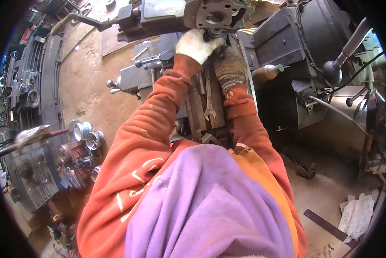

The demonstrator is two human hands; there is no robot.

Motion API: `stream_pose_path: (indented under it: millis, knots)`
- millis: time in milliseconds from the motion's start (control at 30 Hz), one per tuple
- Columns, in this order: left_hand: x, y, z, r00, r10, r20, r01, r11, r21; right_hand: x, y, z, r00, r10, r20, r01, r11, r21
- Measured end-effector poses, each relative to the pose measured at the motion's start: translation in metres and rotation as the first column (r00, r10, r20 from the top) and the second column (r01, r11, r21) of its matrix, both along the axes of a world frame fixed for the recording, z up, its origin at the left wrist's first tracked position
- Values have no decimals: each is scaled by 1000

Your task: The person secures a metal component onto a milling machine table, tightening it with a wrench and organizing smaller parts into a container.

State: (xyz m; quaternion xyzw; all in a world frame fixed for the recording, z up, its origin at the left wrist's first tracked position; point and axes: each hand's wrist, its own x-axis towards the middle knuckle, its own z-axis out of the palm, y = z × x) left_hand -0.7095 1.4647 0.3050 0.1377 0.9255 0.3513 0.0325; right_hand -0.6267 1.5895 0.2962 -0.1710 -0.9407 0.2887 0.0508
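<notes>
My left hand, in a white glove, is closed around a short round metal fitting just under a grey cast metal block with several holes. Close beside it, my right hand wears a brown-grey knit glove. Its fingers curl in toward the same fitting, and their tips are hidden, so what they hold does not show. Between my forearms, an open-end wrench lies lengthwise on the machine's flat bed.
A plastic bottle with a green cap lies right of my right hand. A lever with a dark handle rises from the machine at right. At left, a crank handle juts out, and several tins stand near another machine.
</notes>
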Motion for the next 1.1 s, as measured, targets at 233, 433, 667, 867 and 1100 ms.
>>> stream_pose_path:
  millis: [233, 433, 667, 867, 1100]
  knots:
    - [2, -7, 1, 997, 71, 37, -77, 975, 208, -5, -1, 3, 1000, -6, 12, 5, 995, 104]
    - [0, 12, -15, 985, 151, 83, -170, 924, 342, -44, 5, 3, 986, 19, -164, -12, 999, 44]
    - [10, 29, -32, 946, 307, 106, -324, 864, 385, -47, 6, -2, 990, 60, -127, -76, 989, -124]
    - [4, 32, -37, 930, 366, 33, -361, 896, 258, -45, 5, -11, 939, 139, -314, -156, 987, -29]
    - [27, -24, -5, 988, 150, -39, -111, 860, 498, 0, 36, 37, 932, 247, -267, -227, 968, 105]
